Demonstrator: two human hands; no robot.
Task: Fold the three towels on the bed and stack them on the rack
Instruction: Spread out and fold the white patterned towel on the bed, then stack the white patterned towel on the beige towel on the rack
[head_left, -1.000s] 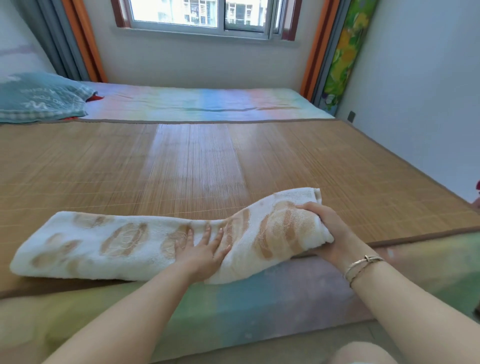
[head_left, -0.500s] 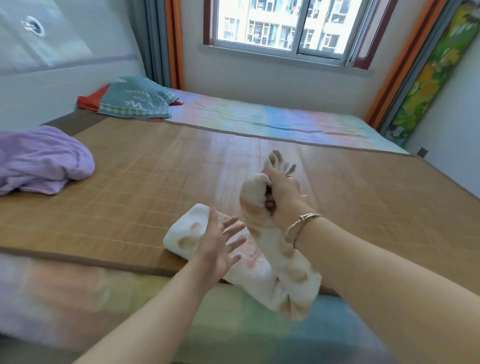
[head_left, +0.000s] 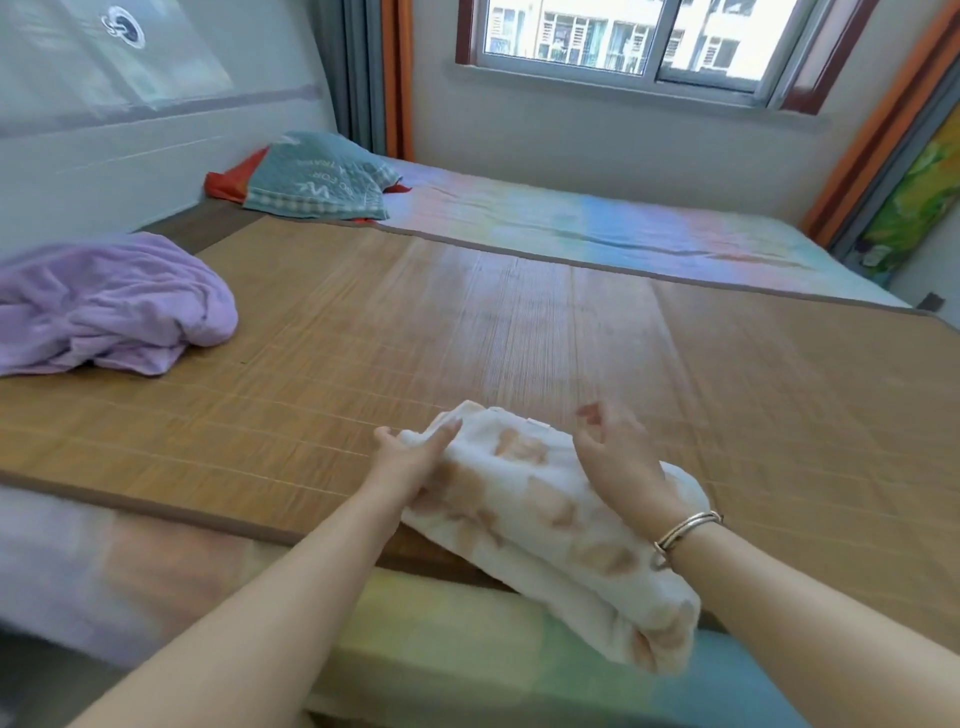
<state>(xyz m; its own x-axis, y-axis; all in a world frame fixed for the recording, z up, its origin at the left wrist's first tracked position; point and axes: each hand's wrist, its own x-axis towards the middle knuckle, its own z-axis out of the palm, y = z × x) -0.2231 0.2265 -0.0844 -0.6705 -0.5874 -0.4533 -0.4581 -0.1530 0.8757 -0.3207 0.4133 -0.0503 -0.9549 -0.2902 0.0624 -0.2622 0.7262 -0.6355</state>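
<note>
left hand (head_left: 415, 457): fingers straight, pressed flat against the left end of the cream towel (head_left: 545, 525); no curl round it.
right hand (head_left: 618, 457): released, fingers loosely bent, hovering just above the towel's top; bracelet (head_left: 685, 530) on the wrist.
cream towel: folded into a thick bundle at the near edge of the bamboo mat (head_left: 467, 322), 1 end hanging over the bed edge.
purple towel (head_left: 109, 306): crumpled heap at far left of the mat, unfolded.
third towel: cannot tell; possibly the teal cloth (head_left: 317, 182) by the wall.
rack: not in view.
progress: judged early; 1 towel nearly folded, 2 left, nothing stacked.
</note>
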